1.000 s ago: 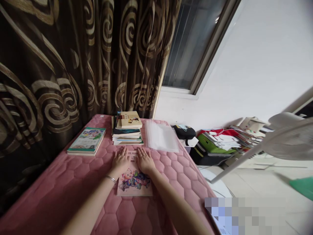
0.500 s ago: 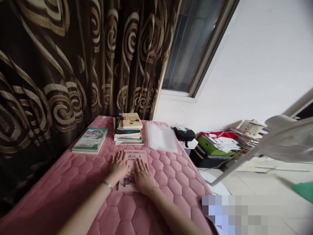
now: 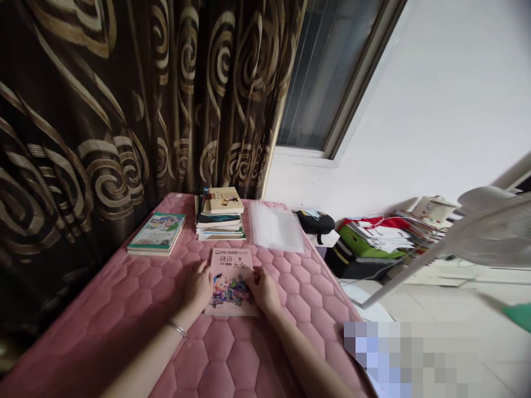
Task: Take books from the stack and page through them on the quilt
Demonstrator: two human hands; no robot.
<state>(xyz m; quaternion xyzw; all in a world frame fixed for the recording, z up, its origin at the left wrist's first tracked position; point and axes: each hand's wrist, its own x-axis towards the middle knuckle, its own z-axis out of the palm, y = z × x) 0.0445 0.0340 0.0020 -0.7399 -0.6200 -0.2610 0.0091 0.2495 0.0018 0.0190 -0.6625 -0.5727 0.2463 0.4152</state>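
Observation:
A pink book [image 3: 230, 287] with a cartoon child on its cover lies flat on the pink quilted mattress [image 3: 226, 359]. My left hand [image 3: 199, 287] closes on its left edge, with a silver bracelet at the wrist. On the opposite edge, my right hand [image 3: 264, 290] has its fingers curled and thumb over the cover. Most of the fingertips are hidden behind or beside the book. Beyond it stands a stack of books [image 3: 220, 221], topped by a beige one. Clear plastic sleeves [image 3: 276, 228] lie right of the stack.
Two or so green-edged books [image 3: 156, 235] rest at the mattress's left side. A patterned curtain [image 3: 186, 99] hangs behind. Right of the mattress are a black case [image 3: 315, 222], a green bag [image 3: 363, 243] with papers, and a white fan [image 3: 489, 232] on a slanting pole.
Both hands have slid outward from lying flat on the book's cover to its left and right edges. The cover now shows more fully, and the view has shifted slightly.

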